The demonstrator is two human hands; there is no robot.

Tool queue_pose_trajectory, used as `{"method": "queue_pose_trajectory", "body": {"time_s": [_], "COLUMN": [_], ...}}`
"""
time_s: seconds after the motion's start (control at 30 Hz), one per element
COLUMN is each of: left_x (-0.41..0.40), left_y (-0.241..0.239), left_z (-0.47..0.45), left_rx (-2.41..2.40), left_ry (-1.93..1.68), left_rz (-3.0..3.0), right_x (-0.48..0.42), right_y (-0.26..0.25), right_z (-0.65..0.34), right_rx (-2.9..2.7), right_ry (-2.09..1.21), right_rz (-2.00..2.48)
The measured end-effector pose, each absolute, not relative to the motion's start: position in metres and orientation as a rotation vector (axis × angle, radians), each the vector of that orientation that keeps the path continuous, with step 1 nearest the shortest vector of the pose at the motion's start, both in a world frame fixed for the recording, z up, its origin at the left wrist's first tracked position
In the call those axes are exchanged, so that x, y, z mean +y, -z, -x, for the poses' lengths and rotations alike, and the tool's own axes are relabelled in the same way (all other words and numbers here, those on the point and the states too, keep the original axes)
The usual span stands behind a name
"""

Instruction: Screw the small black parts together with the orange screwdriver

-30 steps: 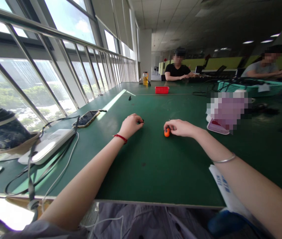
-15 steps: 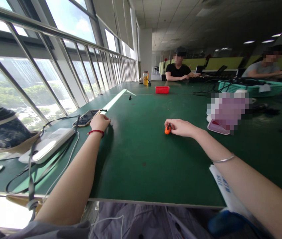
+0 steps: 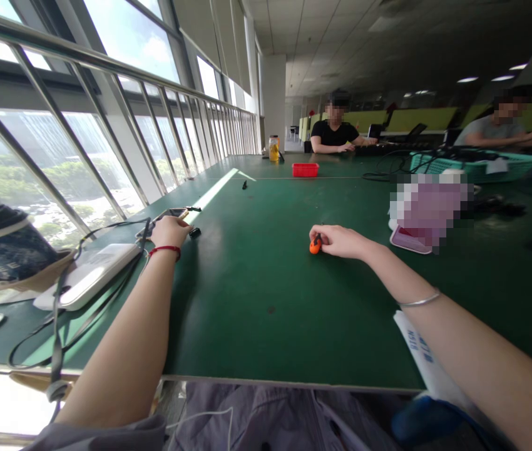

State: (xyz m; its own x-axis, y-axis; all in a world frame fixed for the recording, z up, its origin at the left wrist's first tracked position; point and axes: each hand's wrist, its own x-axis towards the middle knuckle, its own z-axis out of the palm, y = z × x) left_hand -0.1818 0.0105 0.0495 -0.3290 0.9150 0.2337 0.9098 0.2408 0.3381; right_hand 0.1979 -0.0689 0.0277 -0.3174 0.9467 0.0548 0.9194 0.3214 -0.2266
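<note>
My left hand (image 3: 171, 232) is low over the left of the green table (image 3: 256, 282), its wrist in a red cord. Its fingers are curled together, with a small black piece (image 3: 194, 232) at their tips. Partly covered by that hand, a phone (image 3: 176, 213) lies just behind it. My right hand (image 3: 338, 241), nearer the middle, is closed round a small orange-and-black tool (image 3: 315, 244). The rounded orange end points toward me; the fingers hide much of the rest, so its exact kind does not show.
To the left are a white box-like device (image 3: 92, 275), loose cables and a dark cup (image 3: 7, 244). A small black part (image 3: 244, 185) and a red tray (image 3: 305, 170) lie farther off. At right are a pink-and-white object (image 3: 430, 213) and a green basket (image 3: 472, 164). Two people sit beyond.
My left hand has shifted left toward the phone, and the black piece at its fingertips now shows more plainly. My right hand keeps its place with the orange-and-black tool.
</note>
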Motion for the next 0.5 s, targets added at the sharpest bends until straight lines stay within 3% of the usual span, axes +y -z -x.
{"method": "queue_pose_trajectory", "body": {"time_s": [0.5], "left_x": [0.0172], "left_y": [-0.0389], "left_z": [0.1834], "left_rx": [2.424], "left_ry": [-0.662], "left_rz": [-1.859], "right_x": [-0.0692], "right_y": [-0.0279], "right_z": [-0.1978], "right_rx": [-2.409], "right_ry": [-0.234], "right_rz": [1.721]}}
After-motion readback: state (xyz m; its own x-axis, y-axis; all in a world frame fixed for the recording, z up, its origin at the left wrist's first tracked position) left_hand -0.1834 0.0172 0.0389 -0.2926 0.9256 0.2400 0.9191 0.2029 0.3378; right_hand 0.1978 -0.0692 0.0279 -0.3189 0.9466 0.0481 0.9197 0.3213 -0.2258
